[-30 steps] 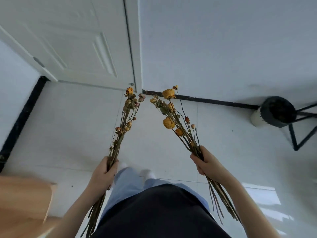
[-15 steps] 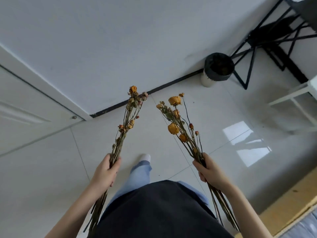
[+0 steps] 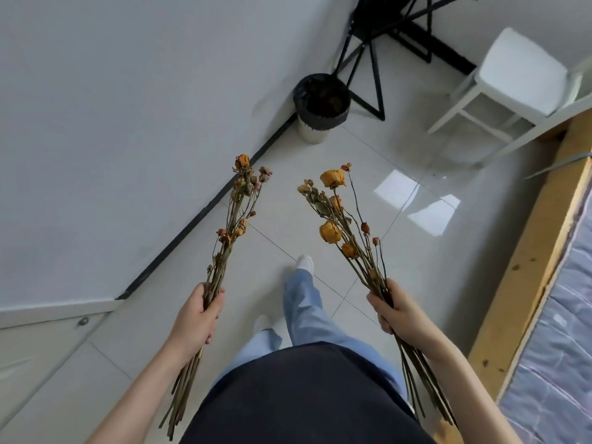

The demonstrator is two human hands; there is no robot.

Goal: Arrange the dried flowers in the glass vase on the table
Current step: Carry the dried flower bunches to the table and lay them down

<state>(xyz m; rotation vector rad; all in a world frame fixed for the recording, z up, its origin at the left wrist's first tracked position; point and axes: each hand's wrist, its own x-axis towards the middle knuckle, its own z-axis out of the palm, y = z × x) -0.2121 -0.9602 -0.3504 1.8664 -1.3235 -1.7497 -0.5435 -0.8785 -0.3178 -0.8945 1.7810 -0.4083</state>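
— Where are the dried flowers?

— Split into two bunches, both well on the near side of the bin. The left hand holds the thinner bunch. Its fingers are wrapped tight round the stems, and the cut ends trail down past the wrist. The right hand holds the fuller bunch, the one with the larger yellow heads, its fingers likewise clamped on the stems.

— How do they stand?

— Both are heads-up and tilted away from the person. The thinner bunch is nearer than the bin and to its left. The fuller bunch is nearer than the bin and slightly to its right. The two are apart, with bare floor showing between them.

— What's under them?

— A leg in pale blue jeans with a white-clad foot set forward on the tiles, roughly in line with the bin.

— And the bin itself?

— It is pale with a black liner and sits right by the wall, where the black skirting runs. A black metal stand has a foot just beside the bin's right, and the rest of it lies beyond. Well to the bin's right is a white stool. Nearer than the stool, far right of the bin, is a wooden bed frame with a mattress.
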